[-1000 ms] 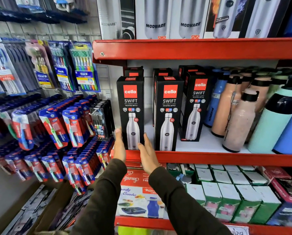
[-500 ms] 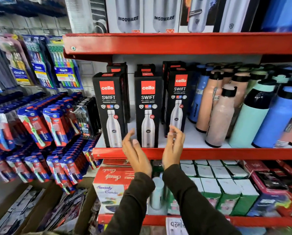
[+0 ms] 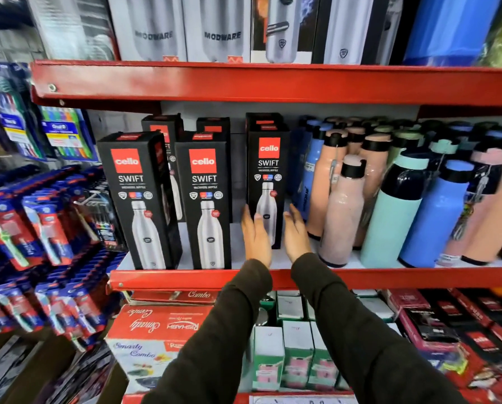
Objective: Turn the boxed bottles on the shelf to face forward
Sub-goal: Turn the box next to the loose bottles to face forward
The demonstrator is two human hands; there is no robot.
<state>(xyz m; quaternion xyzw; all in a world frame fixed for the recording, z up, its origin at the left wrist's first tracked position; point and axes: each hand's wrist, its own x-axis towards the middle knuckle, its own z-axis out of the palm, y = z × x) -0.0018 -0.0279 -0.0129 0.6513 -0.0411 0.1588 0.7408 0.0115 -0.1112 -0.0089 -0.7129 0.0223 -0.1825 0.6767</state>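
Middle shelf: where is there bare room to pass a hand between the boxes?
Bare white shelf floor shows between the middle Swift box and the right Swift box, where the left hand reaches. A narrower gap separates the left Swift box from the middle one. Right of the right hand, loose bottles crowd together.

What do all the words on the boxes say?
"cello SWIFT": three front black boxes.
"MODWARE": two top-shelf boxes.
"Combo": red box under the shelf.
"Smarty Combo": big box below, also printed upside down.
Small print on the black boxes, bottle labels and toothbrush packs: too blurred.
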